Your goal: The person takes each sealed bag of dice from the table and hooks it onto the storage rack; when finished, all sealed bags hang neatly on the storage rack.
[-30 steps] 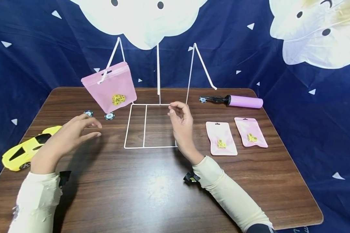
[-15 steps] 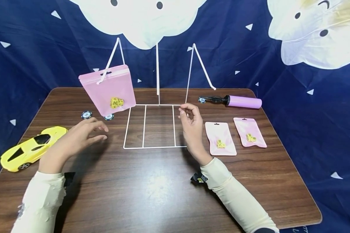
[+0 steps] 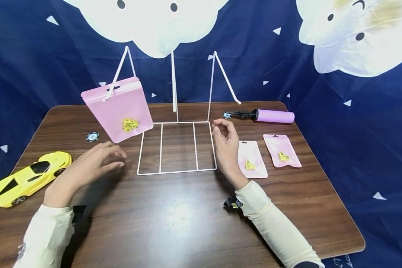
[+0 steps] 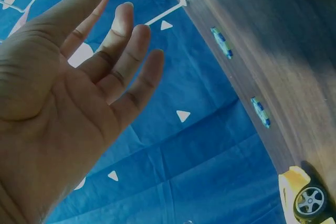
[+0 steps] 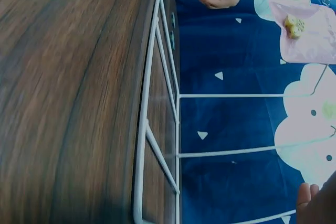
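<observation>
Hovering left hand (image 3: 90, 167) and right hand (image 3: 227, 152) over tabletop (image 3: 137, 230), gripping nothing visible.
Clocking off base of white rack (image 3: 161, 148) in head view: seeing yellow car (image 3: 30, 178) at 9; bending left hand loosely, closer in, also near 9; seeing pink dice pouch (image 3: 118, 109) hanging from rack at 10; curling right hand loosely at 3, near rack; seeing near pouch (image 3: 253, 153) then far pouch (image 3: 276, 144) lying flat at 3, purple pump (image 3: 275, 116) between 2 and 3.

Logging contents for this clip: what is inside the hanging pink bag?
Spotted yellow dice show inside the hanging bag; how many is unclear, and anything behind them is covered.
</observation>
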Demonstrator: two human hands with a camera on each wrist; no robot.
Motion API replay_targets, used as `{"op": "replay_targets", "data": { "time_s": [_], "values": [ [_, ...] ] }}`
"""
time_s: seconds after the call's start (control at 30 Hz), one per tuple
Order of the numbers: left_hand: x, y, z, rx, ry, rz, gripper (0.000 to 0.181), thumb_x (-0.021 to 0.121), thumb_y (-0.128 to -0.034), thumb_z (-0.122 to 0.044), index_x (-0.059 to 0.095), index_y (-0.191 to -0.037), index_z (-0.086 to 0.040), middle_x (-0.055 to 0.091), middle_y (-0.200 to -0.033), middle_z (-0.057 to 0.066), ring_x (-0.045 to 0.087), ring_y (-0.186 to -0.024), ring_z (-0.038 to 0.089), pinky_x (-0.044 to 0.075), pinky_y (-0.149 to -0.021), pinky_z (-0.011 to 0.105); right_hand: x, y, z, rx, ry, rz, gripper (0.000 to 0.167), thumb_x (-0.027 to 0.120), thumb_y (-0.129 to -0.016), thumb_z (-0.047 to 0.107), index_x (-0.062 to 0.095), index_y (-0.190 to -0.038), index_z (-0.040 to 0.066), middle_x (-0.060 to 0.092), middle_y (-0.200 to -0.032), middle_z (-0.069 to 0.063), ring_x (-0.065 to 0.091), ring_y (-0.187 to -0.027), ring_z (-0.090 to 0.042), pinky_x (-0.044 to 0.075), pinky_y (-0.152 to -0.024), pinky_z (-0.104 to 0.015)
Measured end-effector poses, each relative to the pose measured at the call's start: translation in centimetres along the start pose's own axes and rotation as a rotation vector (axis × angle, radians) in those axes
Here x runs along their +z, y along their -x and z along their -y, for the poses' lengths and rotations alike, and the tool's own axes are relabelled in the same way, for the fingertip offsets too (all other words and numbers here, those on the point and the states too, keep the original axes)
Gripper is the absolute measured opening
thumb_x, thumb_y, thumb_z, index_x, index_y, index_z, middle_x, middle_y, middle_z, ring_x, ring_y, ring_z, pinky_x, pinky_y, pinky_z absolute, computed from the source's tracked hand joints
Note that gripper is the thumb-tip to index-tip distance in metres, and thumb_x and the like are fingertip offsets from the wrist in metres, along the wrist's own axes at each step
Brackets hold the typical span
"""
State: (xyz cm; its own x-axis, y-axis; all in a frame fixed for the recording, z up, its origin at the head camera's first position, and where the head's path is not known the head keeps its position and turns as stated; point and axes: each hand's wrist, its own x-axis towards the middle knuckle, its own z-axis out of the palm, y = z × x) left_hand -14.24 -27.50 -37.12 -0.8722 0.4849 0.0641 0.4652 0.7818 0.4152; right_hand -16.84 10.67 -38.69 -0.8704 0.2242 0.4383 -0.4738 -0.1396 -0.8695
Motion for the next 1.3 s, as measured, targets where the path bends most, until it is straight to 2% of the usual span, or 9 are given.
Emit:
{"op": "replay_targets", "data": {
  "time_s": [0.07,0.27,0.33,0.47,0.57,0.77,0.9,1.07,1.3],
  "values": [
    [0.3,0.1,0.2,0.002,-0.005,-0.005,0.020,0.082,-0.0969,-0.010,0.074,-0.115,-0.008,0.072,-0.114,0.014,0.069,-0.106,0.034,0.054,-0.089,0.061,-0.4,-0.1,0.0,-0.014,0.015,0.003,0.017,0.058,-0.105,-0.008,0.060,-0.121,-0.013,0.063,-0.117,-0.025,0.064,-0.101,-0.013,0.053,-0.090,-0.025],
    [1.2,-0.3,0.5,0.082,-0.009,-0.023,0.019,0.083,-0.0953,-0.009,0.076,-0.113,-0.008,0.071,-0.107,0.007,0.069,-0.099,0.028,0.055,-0.085,0.054,-1.9,-0.5,-0.2,-0.043,0.064,-0.019,0.017,0.057,-0.105,-0.007,0.061,-0.121,-0.010,0.066,-0.117,-0.014,0.064,-0.105,-0.015,0.054,-0.093,-0.030],
    [1.5,-0.3,0.5,0.101,-0.006,-0.033,0.019,0.084,-0.0943,-0.008,0.077,-0.112,-0.008,0.071,-0.104,0.004,0.069,-0.096,0.025,0.055,-0.083,0.051,-2.3,-0.7,-0.2,-0.048,0.063,-0.020,0.017,0.057,-0.105,-0.006,0.062,-0.121,-0.011,0.066,-0.116,-0.015,0.064,-0.106,-0.015,0.054,-0.093,-0.030],
    [1.9,-0.5,0.5,0.129,-0.007,-0.035,0.015,0.085,-0.0934,-0.007,0.075,-0.104,-0.012,0.067,-0.101,-0.001,0.065,-0.094,0.021,0.053,-0.081,0.047,-3.0,-0.8,-0.1,-0.064,0.068,-0.030,0.016,0.059,-0.106,-0.004,0.061,-0.120,-0.011,0.066,-0.115,-0.016,0.064,-0.103,-0.014,0.053,-0.090,-0.026],
    [2.2,-0.7,0.3,0.152,-0.005,-0.021,0.016,0.085,-0.0933,-0.008,0.072,-0.098,-0.015,0.065,-0.098,-0.005,0.063,-0.093,0.020,0.051,-0.083,0.046,-3.5,-0.8,0.1,-0.060,0.090,-0.048,0.015,0.059,-0.107,-0.003,0.062,-0.120,-0.010,0.068,-0.115,-0.010,0.065,-0.104,-0.014,0.053,-0.092,-0.027],
    [2.3,-0.8,-0.2,0.106,0.015,0.015,0.014,0.084,-0.0951,-0.010,0.073,-0.103,-0.014,0.069,-0.103,-0.004,0.064,-0.102,0.025,0.050,-0.091,0.053,-4.6,-0.7,0.2,-0.028,0.095,-0.079,0.014,0.056,-0.106,-0.005,0.064,-0.118,-0.005,0.067,-0.117,-0.010,0.065,-0.107,-0.017,0.053,-0.096,-0.032],
    [2.1,-0.9,-0.5,0.079,0.023,0.037,0.014,0.083,-0.0959,-0.010,0.074,-0.106,-0.013,0.070,-0.105,-0.001,0.064,-0.104,0.027,0.050,-0.092,0.055,-5.3,-1.0,-0.1,-0.030,0.097,-0.104,0.015,0.056,-0.106,-0.006,0.066,-0.116,0.001,0.066,-0.116,-0.012,0.064,-0.105,-0.017,0.053,-0.094,-0.030],
    [2.3,-1.1,-0.5,0.109,0.027,0.035,0.015,0.084,-0.0951,-0.011,0.073,-0.104,-0.015,0.069,-0.101,-0.005,0.065,-0.101,0.024,0.051,-0.090,0.053,-6.1,-1.2,-0.3,-0.030,0.112,-0.129,0.014,0.056,-0.106,-0.007,0.065,-0.116,-0.002,0.065,-0.113,-0.004,0.063,-0.103,-0.017,0.053,-0.094,-0.031],
    [2.8,-1.1,-0.2,0.139,0.024,0.029,0.020,0.085,-0.0929,-0.007,0.072,-0.108,-0.011,0.068,-0.094,-0.005,0.065,-0.096,0.022,0.052,-0.086,0.051,-7.6,-1.3,-0.8,-0.029,0.138,-0.171,0.013,0.055,-0.107,-0.006,0.063,-0.117,-0.009,0.065,-0.111,-0.009,0.063,-0.098,-0.016,0.053,-0.088,-0.026]
  ]
}}
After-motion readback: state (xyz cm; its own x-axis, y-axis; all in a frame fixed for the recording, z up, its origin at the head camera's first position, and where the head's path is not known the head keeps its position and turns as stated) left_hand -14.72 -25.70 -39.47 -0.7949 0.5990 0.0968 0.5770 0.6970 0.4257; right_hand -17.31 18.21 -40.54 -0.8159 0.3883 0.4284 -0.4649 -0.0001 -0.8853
